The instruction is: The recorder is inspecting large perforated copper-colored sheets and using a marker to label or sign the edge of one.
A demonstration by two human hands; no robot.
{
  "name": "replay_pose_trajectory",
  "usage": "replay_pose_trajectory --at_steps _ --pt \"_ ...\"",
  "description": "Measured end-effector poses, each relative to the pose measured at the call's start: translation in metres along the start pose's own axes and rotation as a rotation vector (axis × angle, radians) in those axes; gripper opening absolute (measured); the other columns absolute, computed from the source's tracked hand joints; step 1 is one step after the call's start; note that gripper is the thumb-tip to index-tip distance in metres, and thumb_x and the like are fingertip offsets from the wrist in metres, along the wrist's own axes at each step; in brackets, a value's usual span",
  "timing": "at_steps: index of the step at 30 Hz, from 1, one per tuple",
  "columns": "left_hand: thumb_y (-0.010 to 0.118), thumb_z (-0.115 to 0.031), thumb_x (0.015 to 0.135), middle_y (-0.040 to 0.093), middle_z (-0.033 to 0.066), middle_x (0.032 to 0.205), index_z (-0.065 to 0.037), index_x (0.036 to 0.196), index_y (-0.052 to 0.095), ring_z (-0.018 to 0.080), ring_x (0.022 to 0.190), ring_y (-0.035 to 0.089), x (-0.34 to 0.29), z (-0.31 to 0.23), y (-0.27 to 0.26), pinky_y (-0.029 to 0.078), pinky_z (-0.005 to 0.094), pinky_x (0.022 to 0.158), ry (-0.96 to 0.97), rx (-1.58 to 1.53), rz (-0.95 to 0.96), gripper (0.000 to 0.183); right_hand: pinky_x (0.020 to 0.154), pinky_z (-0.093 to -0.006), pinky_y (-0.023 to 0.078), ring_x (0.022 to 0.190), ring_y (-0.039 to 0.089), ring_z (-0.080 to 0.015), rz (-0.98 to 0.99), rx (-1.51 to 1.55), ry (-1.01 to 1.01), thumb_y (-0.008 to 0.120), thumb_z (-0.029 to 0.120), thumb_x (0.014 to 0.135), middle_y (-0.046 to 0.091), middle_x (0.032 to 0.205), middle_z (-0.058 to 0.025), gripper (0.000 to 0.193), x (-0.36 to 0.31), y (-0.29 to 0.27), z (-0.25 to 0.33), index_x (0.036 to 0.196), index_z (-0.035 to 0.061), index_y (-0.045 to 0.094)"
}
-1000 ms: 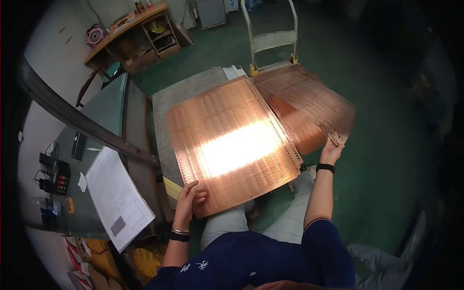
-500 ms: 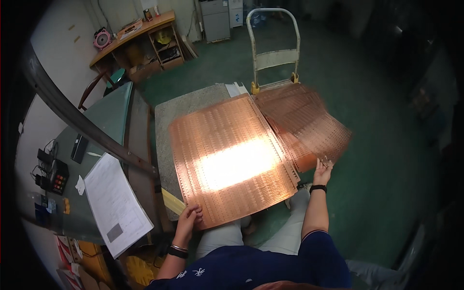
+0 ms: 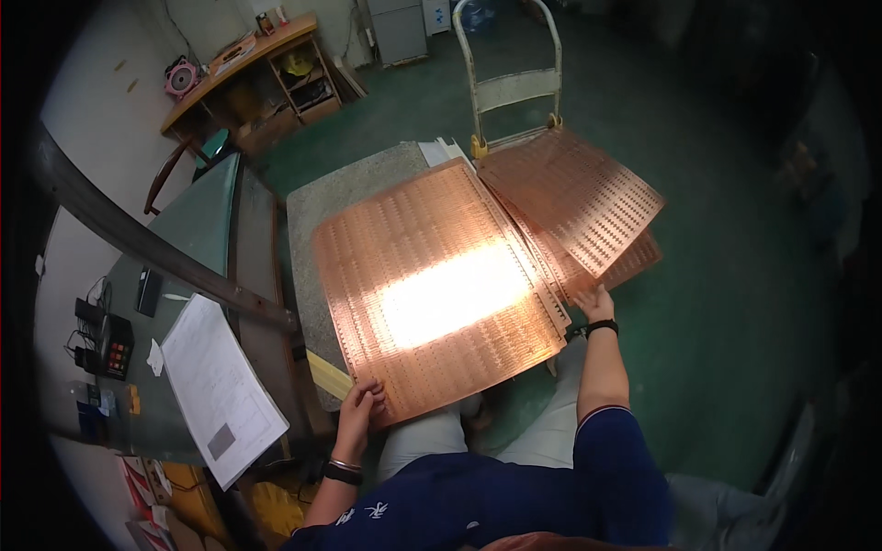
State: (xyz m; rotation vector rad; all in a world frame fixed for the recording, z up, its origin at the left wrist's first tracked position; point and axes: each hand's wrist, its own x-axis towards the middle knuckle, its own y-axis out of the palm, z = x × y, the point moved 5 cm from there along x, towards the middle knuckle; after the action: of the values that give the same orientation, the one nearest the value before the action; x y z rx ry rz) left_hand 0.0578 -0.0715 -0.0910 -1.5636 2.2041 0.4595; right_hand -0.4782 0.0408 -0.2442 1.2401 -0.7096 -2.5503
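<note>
At the centre, on a grey table and overhanging its near edge toward me, lies the stack: copper-coloured and oblong, its face patterned in close parallel rows. Stepped edges along its right side suggest several sheets. My left hand has its fingers bent together and clamped on the stack's near left corner; how many sheets they take in, I cannot tell. To the right, an upper sheet lies fanned across a lower sheet. My right hand is at the near edge of this pair, just below the upper sheet's corner; whether its fingers pinch an edge or merely touch one, I cannot tell.

Progress, as I judge it, is partial: the stack lies nearly square, whereas the sheets at right lie askew, turned out of line with it. Their full number is hidden by overlap.

Materials: the stack is glossy, with a white glare; the upper sheet is thin and flat, with rows of short dashes; the table is matt and speckled. Beyond stands a trolley, its pale tube arched, its feet yellow. At left, a dark bar slants across a smooth green bench, with white paper at its near end.
</note>
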Motion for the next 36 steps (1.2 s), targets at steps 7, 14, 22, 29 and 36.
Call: replay_pose_trajectory --at_steps 7,14,22,29,36 --pt "0.041 -0.01 0.094 0.057 0.0053 0.104 -0.002 0.112 0.054 0.0101 0.086 0.054 -0.008 0.013 -0.029 0.046 0.0229 0.075 0.06 0.058 -0.193 0.023 0.095 -0.0389 0.042 0.115 0.049 -0.0274 0.025 -0.217 -0.038 0.036 0.017 0.095 0.044 0.131 -0.0179 0.047 -0.069 -0.045 -0.048 0.139 0.0036 0.024" --pt "0.046 -0.002 0.089 0.059 0.0073 0.103 0.002 0.111 0.054 0.0131 0.095 0.055 -0.006 0.021 -0.04 0.043 0.0245 0.085 0.111 0.062 -0.139 0.024 0.08 -0.0255 0.047 0.099 0.057 -0.0173 0.284 -0.564 -0.27 0.041 0.015 0.095 0.053 0.122 -0.0122 0.04 -0.174 0.003 -0.046 0.132 0.0021 0.038" --pt "0.046 -0.004 0.09 0.057 0.0072 0.105 -0.002 0.112 0.054 0.0142 0.094 0.055 -0.015 0.021 -0.042 0.046 0.0261 0.081 0.059 -0.011 -0.104 0.024 0.081 -0.0253 0.048 0.098 0.056 -0.0142 0.269 -0.988 -0.517 0.049 0.019 0.093 0.055 0.116 -0.0086 0.035 -0.195 0.006 -0.051 0.122 0.0005 0.05" --pt "0.047 -0.01 0.09 0.057 0.0075 0.102 -0.002 0.117 0.049 0.0137 0.09 0.056 -0.015 0.027 -0.048 0.047 0.026 0.076 0.043 -0.007 -0.129 0.028 0.07 -0.0225 0.045 0.083 0.057 -0.012 0.186 -1.246 -0.665 0.05 0.012 0.09 0.062 0.094 -0.0052 0.028 -0.199 0.017 -0.031 0.115 -0.0009 0.057" --pt "0.047 -0.014 0.091 0.057 0.007 0.095 -0.001 0.124 0.044 0.0119 0.078 0.056 -0.013 0.027 -0.059 0.049 0.0246 0.069 -0.046 -0.03 -0.108 0.035 0.077 -0.0271 0.048 0.091 0.059 -0.0163 0.283 -0.604 -0.48 0.046 0.011 0.092 0.059 0.104 -0.0112 0.035 -0.24 0.047 -0.022 0.124 -0.0027 0.047"
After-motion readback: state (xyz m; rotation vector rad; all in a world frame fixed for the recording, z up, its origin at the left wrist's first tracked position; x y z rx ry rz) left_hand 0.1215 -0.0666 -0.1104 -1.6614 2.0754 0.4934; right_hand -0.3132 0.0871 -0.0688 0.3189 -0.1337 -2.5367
